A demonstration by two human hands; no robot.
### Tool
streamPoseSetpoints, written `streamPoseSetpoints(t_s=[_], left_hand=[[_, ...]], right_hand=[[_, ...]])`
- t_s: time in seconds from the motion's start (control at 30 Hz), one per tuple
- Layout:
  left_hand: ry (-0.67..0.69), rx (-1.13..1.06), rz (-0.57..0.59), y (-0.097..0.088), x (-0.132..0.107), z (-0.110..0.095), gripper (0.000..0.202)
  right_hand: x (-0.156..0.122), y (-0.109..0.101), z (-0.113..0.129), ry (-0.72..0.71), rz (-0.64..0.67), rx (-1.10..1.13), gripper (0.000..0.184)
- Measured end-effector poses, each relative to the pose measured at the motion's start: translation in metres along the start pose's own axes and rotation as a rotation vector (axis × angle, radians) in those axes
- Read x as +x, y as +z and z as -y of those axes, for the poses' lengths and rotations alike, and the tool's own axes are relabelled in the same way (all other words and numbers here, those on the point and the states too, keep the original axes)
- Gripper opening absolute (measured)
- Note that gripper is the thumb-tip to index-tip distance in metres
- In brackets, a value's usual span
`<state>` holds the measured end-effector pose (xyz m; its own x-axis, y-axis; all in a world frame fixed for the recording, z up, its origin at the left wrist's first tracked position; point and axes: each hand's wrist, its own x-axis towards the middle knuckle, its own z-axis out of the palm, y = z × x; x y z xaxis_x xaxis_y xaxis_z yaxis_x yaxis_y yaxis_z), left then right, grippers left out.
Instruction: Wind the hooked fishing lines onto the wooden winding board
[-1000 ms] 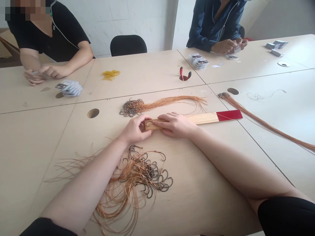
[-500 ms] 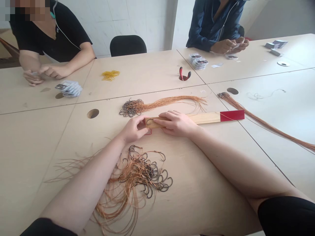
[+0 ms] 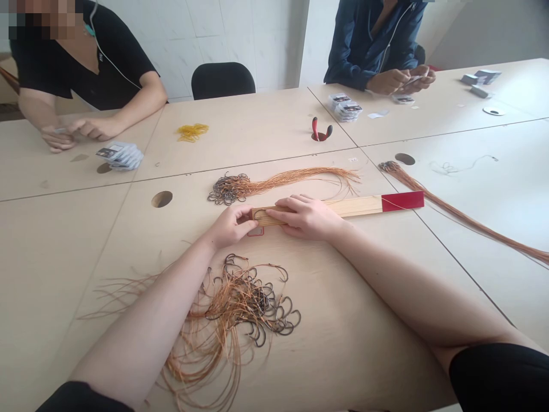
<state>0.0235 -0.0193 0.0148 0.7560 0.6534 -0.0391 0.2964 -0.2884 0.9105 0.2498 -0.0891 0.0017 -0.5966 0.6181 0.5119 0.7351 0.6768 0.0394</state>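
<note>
My left hand [image 3: 231, 225] is closed on the left end of a narrow wooden board [image 3: 358, 207] with a red right end. A dark fish hook [image 3: 259, 213] lies on that end, between my hands. My right hand [image 3: 306, 217] is wrapped over the board, its fingertips on the hook's shank; what lies beneath the palm is hidden. A thin line runs along the board across the red part. Nearer me, a tangled pile of fish hooks with orange-brown lines [image 3: 257, 303] lies partly behind my left forearm. Beyond the board is a neater bundle of hooked lines [image 3: 274, 182].
Another line bundle [image 3: 463, 214] stretches along the right. Across the table are red-handled pliers [image 3: 321, 130] in a hole, yellow strands [image 3: 193, 131], and stacked clear packs [image 3: 120, 155]. Two people sit opposite, one in black [image 3: 115, 63], one in dark blue [image 3: 355, 46], their hands on small items.
The board's left end and my left hand have shifted very slightly left and toward me. My left fingers sit closer around the board's end. The piles have stayed put.
</note>
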Motion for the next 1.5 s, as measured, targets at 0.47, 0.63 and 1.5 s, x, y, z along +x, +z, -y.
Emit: streamPoseSetpoints(t_s=[0.47,0.63,1.5], left_hand=[[-0.044,-0.024,0.003,-0.0033,0.0007,0.0038,0.015],[-0.059,-0.092,0.009,-0.0025,0.0001,0.0008,0.015],[-0.021,-0.058,0.033,-0.0074,-0.0006,0.0051,0.016]], right_hand=[[0.0007,-0.0011,0.004,0.022,0.032,0.007,0.037],[0.0007,-0.0008,0.0048,0.026,0.042,-0.008,0.038],[0.0023,-0.0016,0.0074,0.032,0.052,-0.024,0.039]])
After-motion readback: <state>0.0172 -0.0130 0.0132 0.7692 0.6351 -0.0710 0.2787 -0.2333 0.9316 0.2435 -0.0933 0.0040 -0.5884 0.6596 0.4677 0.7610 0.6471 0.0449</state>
